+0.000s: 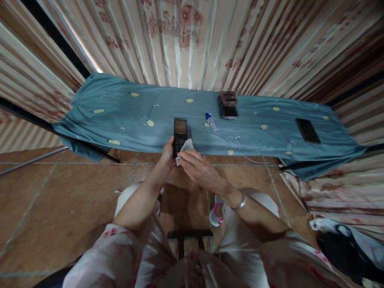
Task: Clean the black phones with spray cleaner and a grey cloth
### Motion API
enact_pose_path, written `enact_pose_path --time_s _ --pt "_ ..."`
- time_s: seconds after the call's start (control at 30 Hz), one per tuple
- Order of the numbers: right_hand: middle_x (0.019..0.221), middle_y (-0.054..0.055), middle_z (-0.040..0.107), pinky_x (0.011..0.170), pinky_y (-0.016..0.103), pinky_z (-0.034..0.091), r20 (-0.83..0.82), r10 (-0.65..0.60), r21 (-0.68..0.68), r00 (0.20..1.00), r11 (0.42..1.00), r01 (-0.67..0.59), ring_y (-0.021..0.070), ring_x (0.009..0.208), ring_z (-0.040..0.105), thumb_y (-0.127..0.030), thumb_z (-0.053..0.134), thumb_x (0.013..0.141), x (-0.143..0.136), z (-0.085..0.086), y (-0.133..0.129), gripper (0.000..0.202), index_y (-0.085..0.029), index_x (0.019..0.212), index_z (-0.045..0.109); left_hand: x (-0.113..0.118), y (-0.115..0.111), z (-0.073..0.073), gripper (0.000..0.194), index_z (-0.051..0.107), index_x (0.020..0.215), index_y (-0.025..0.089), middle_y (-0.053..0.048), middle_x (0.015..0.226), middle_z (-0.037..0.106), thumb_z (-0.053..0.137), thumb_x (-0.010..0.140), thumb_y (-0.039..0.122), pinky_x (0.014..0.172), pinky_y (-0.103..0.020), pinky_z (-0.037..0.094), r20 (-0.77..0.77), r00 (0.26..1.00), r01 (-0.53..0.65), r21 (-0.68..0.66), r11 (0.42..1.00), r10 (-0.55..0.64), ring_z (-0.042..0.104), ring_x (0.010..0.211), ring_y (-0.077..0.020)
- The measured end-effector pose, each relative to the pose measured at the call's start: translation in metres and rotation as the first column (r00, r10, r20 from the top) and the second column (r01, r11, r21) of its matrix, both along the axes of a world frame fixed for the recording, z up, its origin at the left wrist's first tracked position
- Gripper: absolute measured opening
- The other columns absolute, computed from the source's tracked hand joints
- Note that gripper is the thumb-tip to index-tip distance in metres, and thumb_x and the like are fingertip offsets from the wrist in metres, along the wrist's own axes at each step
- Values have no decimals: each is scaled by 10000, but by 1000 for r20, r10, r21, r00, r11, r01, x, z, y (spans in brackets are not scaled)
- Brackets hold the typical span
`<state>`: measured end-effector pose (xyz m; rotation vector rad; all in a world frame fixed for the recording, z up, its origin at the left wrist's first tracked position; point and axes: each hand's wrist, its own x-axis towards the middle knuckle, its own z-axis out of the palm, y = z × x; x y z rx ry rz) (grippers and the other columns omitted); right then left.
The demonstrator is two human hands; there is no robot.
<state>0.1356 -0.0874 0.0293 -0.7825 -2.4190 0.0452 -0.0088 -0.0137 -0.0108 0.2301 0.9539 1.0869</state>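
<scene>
My left hand (pixel 168 154) is closed round the lower part of a black keypad mobile phone (pixel 180 132), held upright with its screen and keys facing me. Between the fingers of my right hand (pixel 198 165) is a white tissue (pixel 187 145), pressed against the lower right of the keypad. The tissue and fingers cover some of the keys. Just right of the phone, a small clear bottle with a blue cap (pixel 212 123) lies on the blue cloth (pixel 168 106).
A dark object, partly pixelated, (pixel 228 108) stands behind the bottle. Far right on the cloth lies a black smartphone (pixel 307 131). Patterned curtains (pixel 192 44) hang behind the cloth-covered surface. Dark clothing or a bag (pixel 342 252) sits on the tiled floor (pixel 75 192) at lower right.
</scene>
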Motion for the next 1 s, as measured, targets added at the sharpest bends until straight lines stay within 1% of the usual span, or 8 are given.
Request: enact_pose_path --time_s 0.17,0.33,0.47,0.53,0.63,0.7,0.8,1.0 --pt "1213 136 686 1034 438 556 -33 -41 -31 999 999 40 234 1153 625 -124 442 1003 9 -1 3 270 -158 1127 680 4 -2 20 529 679 814 107 -59 668 691 268 1037 355 661 -213 523 11 998 -54 33 998 54 649 602 -130" --pt "1185 144 712 999 410 566 -113 -51 -19 992 999 50 237 1121 653 -119 459 990 16 -5 5 254 -138 1071 699 2 -2 27 525 702 938 76 -59 657 682 255 1035 333 602 -222 503 2 998 -63 41 997 63 631 581 -139" --pt "1183 99 732 1000 368 554 -349 -153 -273 925 960 56 199 1104 680 -158 513 963 23 -9 13 222 -191 1024 723 3 -3 32 566 681 1100 39 -67 660 680 208 1038 344 627 -268 533 23 1000 -21 27 999 20 640 586 -171" --pt "1141 65 753 978 347 557 -495 -283 -465 822 885 24 182 1064 702 -207 566 928 28 -12 21 180 -220 968 741 5 -4 35 574 663 1127 19 -75 668 684 195 1041 339 644 -281 549 44 999 4 20 1000 -5 648 588 -177" --pt "981 40 786 886 343 581 -620 -509 -698 597 706 -123 188 927 729 -327 685 831 35 -13 34 142 -221 884 763 9 -8 38 527 656 1063 21 -82 669 693 224 1047 323 606 -253 549 57 998 15 8 1000 -16 648 561 -157" --pt "890 30 787 811 341 591 -631 -626 -768 459 590 -251 193 839 728 -383 760 747 39 -13 42 194 -221 853 768 12 -11 40 487 651 1009 43 -87 680 704 242 1048 304 585 -240 548 64 998 25 15 1000 -26 658 565 -150" --pt "825 20 782 754 316 587 -614 -732 -776 294 492 -396 187 787 718 -333 816 667 44 -10 50 181 -216 793 760 15 -15 41 468 650 992 61 -99 706 715 252 1046 301 582 -248 559 79 994 76 52 996 -80 676 592 -156" --pt "786 35 768 508 192 516 -478 -861 -800 177 343 -493 80 524 590 -175 692 783 55 -6 65 43 -162 752 719 20 -20 41 418 662 1006 58 -109 753 731 316 1032 292 585 -271 577 77 984 153 79 985 -159 696 629 -171"
